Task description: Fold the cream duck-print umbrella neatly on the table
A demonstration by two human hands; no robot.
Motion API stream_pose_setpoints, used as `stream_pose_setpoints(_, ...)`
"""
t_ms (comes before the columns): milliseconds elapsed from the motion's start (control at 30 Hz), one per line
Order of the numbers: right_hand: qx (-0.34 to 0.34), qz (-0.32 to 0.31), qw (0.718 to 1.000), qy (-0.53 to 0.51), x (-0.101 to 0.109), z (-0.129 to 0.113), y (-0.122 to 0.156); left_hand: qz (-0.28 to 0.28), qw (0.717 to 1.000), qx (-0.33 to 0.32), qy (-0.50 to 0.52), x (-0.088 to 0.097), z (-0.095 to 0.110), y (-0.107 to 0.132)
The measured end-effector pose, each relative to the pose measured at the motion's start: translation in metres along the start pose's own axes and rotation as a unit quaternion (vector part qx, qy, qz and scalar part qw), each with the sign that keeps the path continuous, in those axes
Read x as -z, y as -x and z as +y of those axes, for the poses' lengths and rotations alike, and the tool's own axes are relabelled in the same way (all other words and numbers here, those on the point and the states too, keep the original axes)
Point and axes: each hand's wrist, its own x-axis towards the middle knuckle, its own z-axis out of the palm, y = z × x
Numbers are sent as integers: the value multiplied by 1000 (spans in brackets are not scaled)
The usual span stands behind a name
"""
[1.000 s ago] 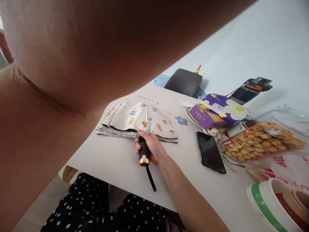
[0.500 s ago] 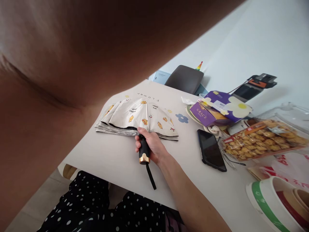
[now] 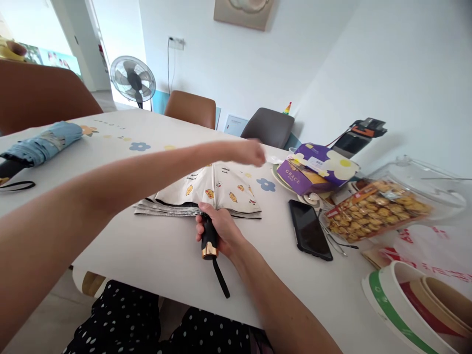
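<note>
A cream folding umbrella [image 3: 221,187] printed with small yellow ducks lies on the table, its cloth loosely folded into flat layers. My right hand [image 3: 221,226] is closed around the top of its black handle, thumb up by the cloth. The handle ends in a gold band with a black wrist strap hanging below. My left arm stretches across above the umbrella and hides part of its cloth. Its hand [image 3: 252,152], beyond the umbrella at the right, is smeared by motion, and its fingers cannot be made out.
A furled blue umbrella [image 3: 44,142] lies at the left. On the right are a phone [image 3: 309,228], glasses [image 3: 337,238], a purple box [image 3: 306,172], a tub of cookies [image 3: 376,211] and paper bowls [image 3: 396,300]. Chairs [image 3: 193,108] stand behind the table.
My left arm, which covered much of the upper view close to the camera, has swung forward and down over the umbrella. My right hand keeps its hold on the handle. The view has tilted up.
</note>
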Motion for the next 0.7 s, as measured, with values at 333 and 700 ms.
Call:
stream_pose_setpoints(333,-6,25,999,-23,-7,-5,3,-111,972,114,-173,-35,-61,-20)
stream_pose_setpoints(700,-16,27,999,-23,-5,-5,1,29,976,123,-179,-25,-43,-28)
